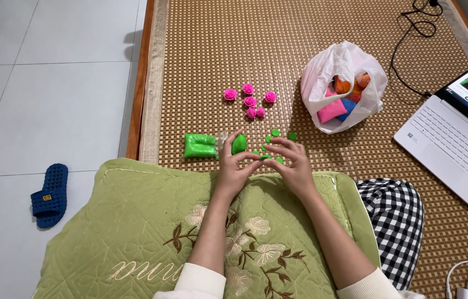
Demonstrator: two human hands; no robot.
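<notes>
**Both hands on green clay at pillow edge**

While the forearms rest on the quilted green pillow [145,221], both hands meet just past its far edge. Left hand [233,169]: palm cups a smooth rounded green clay lump [239,144], thumb and index closed to a pinch. Right hand [294,166]: fingers curled, tips narrowed onto a small green clay bit [266,157] between the two hands; can't tell exactly how much of it each hand grips.

Around the fingertips: several flat green discs [275,133], small, round, lying on the woven mat [206,66]. Just left of the left hand: a clear wrapper with more green clay [199,145], glossy, squashed block shape.

Farther out: six pink clay roses [249,101], spiral-petalled, loosely clustered, apart from the hands. Right of them, a crinkled white plastic bag [344,83], open, holding pink, blue and orange packs. White laptop [455,149] at right edge, lid open. Black cable [411,33] looped at the top right. Checked black-and-white fabric [394,216] beside the pillow. Blue perforated slipper [50,195] on the tiled floor, left.
</notes>
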